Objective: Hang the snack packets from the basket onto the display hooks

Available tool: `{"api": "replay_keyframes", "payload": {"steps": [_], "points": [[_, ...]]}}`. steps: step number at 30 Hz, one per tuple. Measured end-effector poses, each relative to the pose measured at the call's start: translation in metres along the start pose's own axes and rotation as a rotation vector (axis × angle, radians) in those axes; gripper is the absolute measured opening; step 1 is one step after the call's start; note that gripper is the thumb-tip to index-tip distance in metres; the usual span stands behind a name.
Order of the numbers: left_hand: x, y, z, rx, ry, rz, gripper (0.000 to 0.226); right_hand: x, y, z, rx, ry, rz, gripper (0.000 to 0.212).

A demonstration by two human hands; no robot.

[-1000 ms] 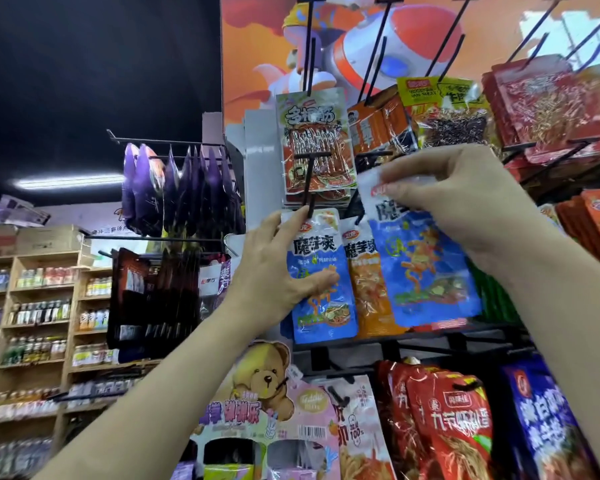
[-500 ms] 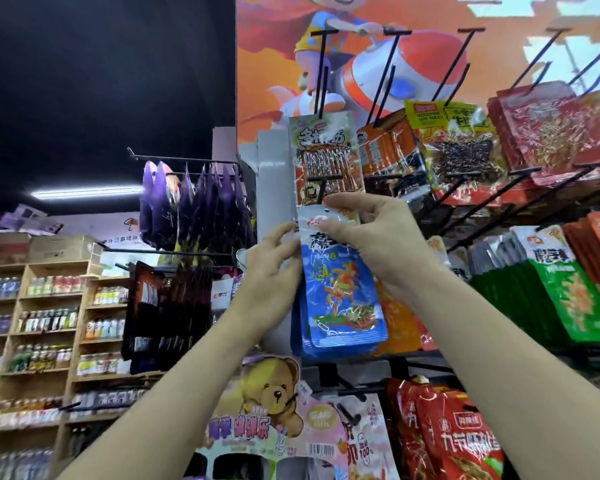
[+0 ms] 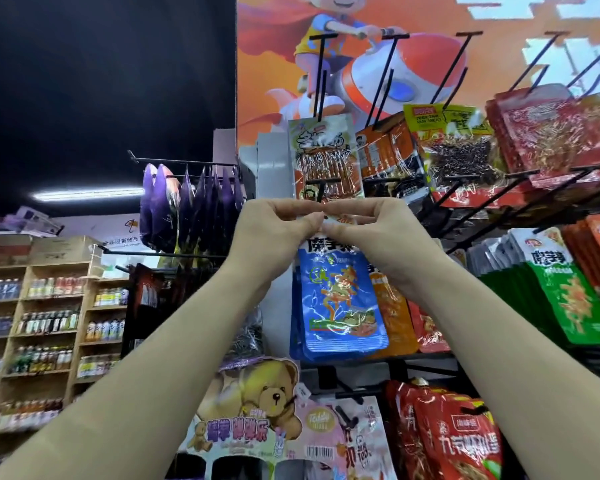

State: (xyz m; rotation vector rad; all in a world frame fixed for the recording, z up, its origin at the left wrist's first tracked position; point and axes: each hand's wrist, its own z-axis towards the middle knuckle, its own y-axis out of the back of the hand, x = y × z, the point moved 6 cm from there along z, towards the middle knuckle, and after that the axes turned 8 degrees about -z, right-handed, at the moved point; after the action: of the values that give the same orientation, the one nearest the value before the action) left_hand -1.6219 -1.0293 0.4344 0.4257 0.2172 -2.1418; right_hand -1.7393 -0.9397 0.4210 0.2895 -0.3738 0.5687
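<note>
A blue snack packet hangs in front of a stack of the same blue packets on the display rack. My left hand and my right hand both pinch its top edge, fingertips meeting just under the tip of a black display hook. The hole at the packet's top is hidden by my fingers. Orange packets hang right beside the blue ones. The basket is out of view.
Bare black hooks jut out above. Red, green and striped packets fill the rack. Purple bags hang at left, a bear-print display sits below, and drink shelves stand far left.
My right hand carried the blue packet left, from over the orange packets to the blue stack. My left hand left the hanging packets and joined it at the packet's top edge.
</note>
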Motion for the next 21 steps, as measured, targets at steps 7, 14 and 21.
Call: {"api": "replay_keyframes", "payload": {"steps": [7,14,21], "points": [[0.009,-0.002,0.007,-0.066,0.203,-0.123,0.011,0.003,0.013,0.0,-0.205,0.054,-0.083,0.011],[0.005,-0.005,0.013,-0.008,0.292,-0.069,0.009,0.007,0.009,0.002,-0.19,0.088,-0.11,0.006],[-0.003,-0.006,0.017,0.11,0.259,0.006,0.006,0.007,0.011,0.001,-0.133,0.063,-0.125,0.003]]}}
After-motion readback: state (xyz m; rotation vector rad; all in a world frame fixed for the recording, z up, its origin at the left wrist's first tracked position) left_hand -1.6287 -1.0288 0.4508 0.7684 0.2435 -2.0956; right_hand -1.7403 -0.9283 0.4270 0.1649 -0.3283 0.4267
